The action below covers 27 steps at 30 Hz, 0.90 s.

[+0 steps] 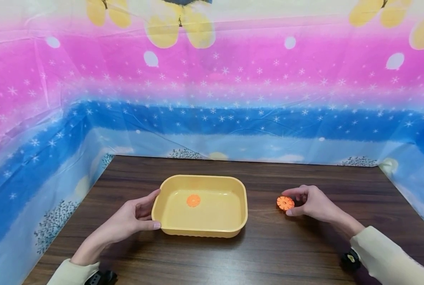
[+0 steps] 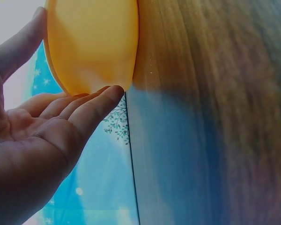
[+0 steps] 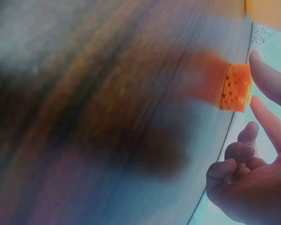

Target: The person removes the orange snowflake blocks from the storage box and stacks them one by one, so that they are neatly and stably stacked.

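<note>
A yellow rectangular tray (image 1: 201,230) sits on the table, with one orange notched disc (image 1: 193,200) lying flat inside. My left hand (image 1: 130,220) rests against the tray's left end; its thumb touches the near corner and its fairly straight fingers lie along the side wall, as the left wrist view also shows (image 2: 51,126). To the right of the tray stands a short stack of several orange notched discs (image 3: 236,88). The thumb and index finger of my right hand (image 1: 316,204) pinch the top disc (image 1: 285,203) by its edge, while the other fingers are curled in.
The brown wooden table (image 1: 269,253) ends at the back and sides against a hanging cloth (image 1: 233,87) with snowflakes, trees and butterflies. A dark band with a device (image 1: 350,260) is worn at the right wrist, and another (image 1: 101,278) at the left.
</note>
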Each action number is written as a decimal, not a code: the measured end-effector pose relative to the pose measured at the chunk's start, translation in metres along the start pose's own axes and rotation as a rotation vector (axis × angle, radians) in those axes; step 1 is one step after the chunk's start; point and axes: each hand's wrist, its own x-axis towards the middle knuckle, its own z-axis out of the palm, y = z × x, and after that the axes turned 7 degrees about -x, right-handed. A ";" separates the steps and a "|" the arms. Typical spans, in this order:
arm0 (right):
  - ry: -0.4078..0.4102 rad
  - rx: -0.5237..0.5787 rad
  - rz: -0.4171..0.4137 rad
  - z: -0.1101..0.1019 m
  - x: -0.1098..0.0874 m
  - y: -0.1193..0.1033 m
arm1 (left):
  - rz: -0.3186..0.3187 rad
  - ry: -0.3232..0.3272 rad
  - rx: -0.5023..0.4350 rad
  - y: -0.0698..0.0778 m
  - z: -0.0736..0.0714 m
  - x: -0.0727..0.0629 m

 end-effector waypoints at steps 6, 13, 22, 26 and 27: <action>0.004 -0.013 -0.021 0.003 0.002 -0.002 | 0.001 0.003 0.008 -0.001 0.000 0.000; 0.027 -0.013 -0.030 0.002 0.001 -0.002 | 0.001 0.001 0.000 -0.001 0.000 0.000; 0.042 -0.022 -0.024 -0.001 -0.002 0.003 | -0.002 0.005 0.004 0.000 0.000 0.001; 0.037 -0.010 -0.035 0.000 -0.002 0.004 | 0.000 0.004 0.006 -0.001 0.000 0.001; 0.035 -0.003 -0.037 0.000 -0.002 0.003 | 0.000 0.003 0.005 -0.001 0.000 0.001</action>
